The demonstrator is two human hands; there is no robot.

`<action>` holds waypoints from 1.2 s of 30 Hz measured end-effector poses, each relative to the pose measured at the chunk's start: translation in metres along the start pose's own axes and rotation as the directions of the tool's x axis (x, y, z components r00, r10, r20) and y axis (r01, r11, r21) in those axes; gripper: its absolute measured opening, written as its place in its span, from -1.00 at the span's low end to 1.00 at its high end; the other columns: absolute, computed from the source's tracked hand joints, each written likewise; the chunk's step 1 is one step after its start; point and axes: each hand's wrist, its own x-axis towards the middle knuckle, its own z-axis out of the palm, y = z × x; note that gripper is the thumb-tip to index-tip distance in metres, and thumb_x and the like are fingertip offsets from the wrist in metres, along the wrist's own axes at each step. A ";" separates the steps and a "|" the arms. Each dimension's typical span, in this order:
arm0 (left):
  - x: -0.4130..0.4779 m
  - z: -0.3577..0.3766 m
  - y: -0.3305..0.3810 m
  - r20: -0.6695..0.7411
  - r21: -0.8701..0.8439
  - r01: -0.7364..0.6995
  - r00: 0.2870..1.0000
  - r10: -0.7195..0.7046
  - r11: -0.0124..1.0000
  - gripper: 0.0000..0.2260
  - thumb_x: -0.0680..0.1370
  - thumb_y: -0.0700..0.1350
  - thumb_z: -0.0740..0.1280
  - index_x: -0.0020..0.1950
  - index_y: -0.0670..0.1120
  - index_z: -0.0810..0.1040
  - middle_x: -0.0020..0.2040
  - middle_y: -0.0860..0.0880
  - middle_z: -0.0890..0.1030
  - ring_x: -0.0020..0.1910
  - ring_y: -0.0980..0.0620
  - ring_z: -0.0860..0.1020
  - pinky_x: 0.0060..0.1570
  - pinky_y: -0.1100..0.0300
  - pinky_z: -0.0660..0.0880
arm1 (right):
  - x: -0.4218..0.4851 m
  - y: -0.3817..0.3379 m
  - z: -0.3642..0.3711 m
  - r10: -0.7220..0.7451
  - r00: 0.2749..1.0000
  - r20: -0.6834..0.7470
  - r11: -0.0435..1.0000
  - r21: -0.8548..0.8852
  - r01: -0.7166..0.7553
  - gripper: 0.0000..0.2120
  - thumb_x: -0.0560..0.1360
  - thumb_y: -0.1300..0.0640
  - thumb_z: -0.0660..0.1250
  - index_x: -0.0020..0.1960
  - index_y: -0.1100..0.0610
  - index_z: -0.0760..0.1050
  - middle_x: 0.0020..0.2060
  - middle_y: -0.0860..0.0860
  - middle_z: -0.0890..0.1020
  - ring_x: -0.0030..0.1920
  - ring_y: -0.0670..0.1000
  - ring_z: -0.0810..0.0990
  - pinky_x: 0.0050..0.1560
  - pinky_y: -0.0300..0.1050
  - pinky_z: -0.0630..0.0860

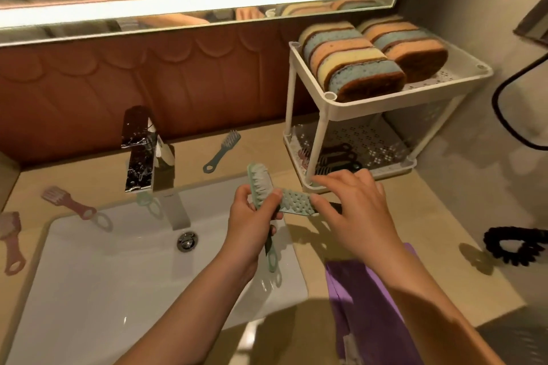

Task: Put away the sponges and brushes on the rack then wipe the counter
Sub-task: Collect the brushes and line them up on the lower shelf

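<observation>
While the left hand (252,218) grips a pale green brush (259,184) over the sink (103,261), the right hand (353,207), fingers spread, touches a second brush (296,201) with its thumb.

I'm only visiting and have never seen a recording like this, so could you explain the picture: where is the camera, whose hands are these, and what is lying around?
There is no machine here. A person works with bare hands, and the one picture comes from a camera worn on their head, looking down at a bathroom counter.

The left hand grips a pale green brush above the sink. The right hand, fingers spread, touches the end of a second, bluish brush with its thumb.

A white rack stands at the back right, with sponges on its top shelf and dark brushes on the lower one.

Loose on the counter lie a blue brush, a pink brush, another pink one at the far left, a purple cloth and a black hair tie.
</observation>
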 end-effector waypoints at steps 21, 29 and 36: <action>0.042 0.039 -0.008 0.184 0.178 0.088 0.975 -0.121 0.980 -0.77 0.52 -0.09 0.35 0.15 -0.08 0.43 -0.07 -0.06 0.64 -0.35 0.14 0.53 -0.35 0.23 0.36 | 0.028 0.062 0.010 0.055 0.990 0.133 0.955 0.282 -0.091 -0.88 0.48 0.08 0.35 0.01 0.01 0.50 -0.08 -0.03 0.55 -0.25 -0.14 0.45 -0.17 -0.16 0.43; 0.076 0.034 -0.007 0.188 -0.003 0.290 0.940 -0.285 0.957 -0.82 0.58 -0.03 0.25 0.04 -0.13 0.44 -0.29 -0.07 0.52 -0.47 0.05 0.40 -0.37 0.16 0.41 | 0.054 0.100 0.029 0.175 0.980 0.099 0.959 0.210 -0.192 -0.90 0.52 0.07 0.28 0.03 0.04 0.48 -0.05 -0.02 0.53 -0.17 -0.08 0.43 -0.18 -0.17 0.38; 0.103 0.021 0.004 0.135 -0.102 0.401 0.912 -0.387 0.910 -0.83 0.59 -0.03 0.23 -0.08 -0.11 0.47 -0.48 -0.04 0.44 -0.50 0.05 0.41 -0.37 0.19 0.46 | 0.124 0.124 0.061 0.307 0.943 0.130 0.944 0.084 -0.319 -0.81 0.53 0.11 0.28 0.12 0.10 0.51 0.01 0.14 0.60 0.03 0.18 0.56 -0.02 0.00 0.51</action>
